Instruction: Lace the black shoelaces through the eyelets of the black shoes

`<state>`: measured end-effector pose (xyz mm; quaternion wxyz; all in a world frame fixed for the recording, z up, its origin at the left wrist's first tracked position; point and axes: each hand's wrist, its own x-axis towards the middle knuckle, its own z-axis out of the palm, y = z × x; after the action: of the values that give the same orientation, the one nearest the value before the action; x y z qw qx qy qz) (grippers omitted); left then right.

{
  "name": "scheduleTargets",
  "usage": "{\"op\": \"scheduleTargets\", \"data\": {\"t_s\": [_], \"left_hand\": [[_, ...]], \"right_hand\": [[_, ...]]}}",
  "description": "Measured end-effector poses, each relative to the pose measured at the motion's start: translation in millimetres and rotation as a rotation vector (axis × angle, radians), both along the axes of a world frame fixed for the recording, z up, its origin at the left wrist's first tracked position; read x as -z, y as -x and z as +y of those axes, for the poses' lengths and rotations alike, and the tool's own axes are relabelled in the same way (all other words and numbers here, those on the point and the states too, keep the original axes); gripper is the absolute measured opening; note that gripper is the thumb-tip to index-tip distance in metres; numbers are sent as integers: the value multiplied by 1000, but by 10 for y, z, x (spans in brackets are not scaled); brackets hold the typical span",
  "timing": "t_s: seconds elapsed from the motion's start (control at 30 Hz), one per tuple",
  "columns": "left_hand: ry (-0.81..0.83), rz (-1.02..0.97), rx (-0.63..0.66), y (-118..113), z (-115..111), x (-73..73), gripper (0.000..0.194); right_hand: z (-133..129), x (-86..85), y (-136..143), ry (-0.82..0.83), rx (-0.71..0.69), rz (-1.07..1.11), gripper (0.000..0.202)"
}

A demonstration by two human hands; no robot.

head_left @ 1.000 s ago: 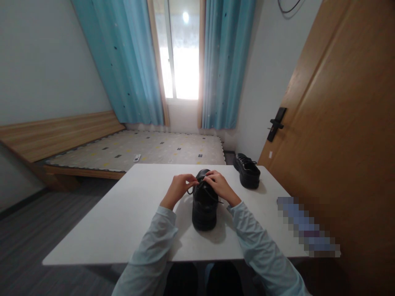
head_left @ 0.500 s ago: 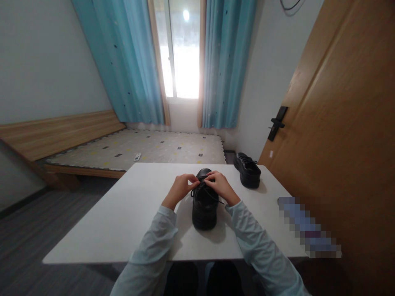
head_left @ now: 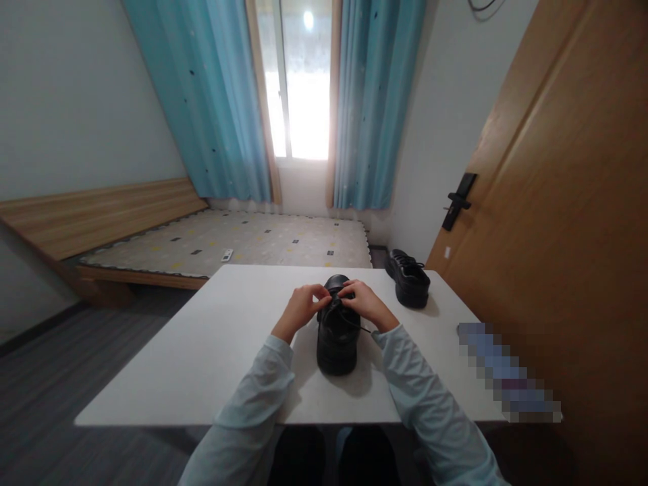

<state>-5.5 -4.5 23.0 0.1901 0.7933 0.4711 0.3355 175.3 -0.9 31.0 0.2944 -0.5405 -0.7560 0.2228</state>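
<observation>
A black lace-up shoe (head_left: 337, 347) stands on the white table (head_left: 202, 351), its heel toward me and its toe toward the window. My left hand (head_left: 306, 305) pinches the black lace at the shoe's left side, thumb and fingers together. From the right, my right hand (head_left: 365, 302) pinches the lace close to the left fingertips. One lace end hangs out to the right, below my right hand. The second black shoe (head_left: 411, 287) rests at the table's back right, touched by neither hand.
A blurred bluish item (head_left: 501, 371) lies along the table's right edge. Beyond the table is a bed (head_left: 253, 239) with a white remote (head_left: 227, 255) on it. A wooden door (head_left: 557, 202) with a black handle stands at the right.
The view has shifted slightly. Both hands remain at the laces, with their fingertips moved only a little.
</observation>
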Motion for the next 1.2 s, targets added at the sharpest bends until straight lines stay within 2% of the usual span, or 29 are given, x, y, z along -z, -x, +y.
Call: {"op": "scheduleTargets", "data": {"t_s": [0.3, 0.47, 0.6, 0.77, 0.93, 1.03, 1.2], "left_hand": [[-11, -12, 22, 32, 2, -10, 15], [-43, -7, 17, 25, -6, -18, 13], [-107, -58, -46, -7, 7, 15, 16], [51, -153, -180, -9, 53, 101, 23], [186, -170, -80, 35, 98, 162, 27], [159, -181, -42, 36, 106, 156, 29], [40, -295, -71, -8, 84, 107, 26]], "right_hand": [[55, 25, -1, -8, -35, 7, 14], [25, 7, 41, -43, 8, 0, 9], [-23, -50, 42, -67, 61, 16, 7], [-42, -78, -10, -86, 85, 106, 6], [-10, -51, -63, -65, 143, 249, 7], [24, -37, -119, -71, 164, 331, 8], [50, -59, -239, -42, 220, 491, 15]]}}
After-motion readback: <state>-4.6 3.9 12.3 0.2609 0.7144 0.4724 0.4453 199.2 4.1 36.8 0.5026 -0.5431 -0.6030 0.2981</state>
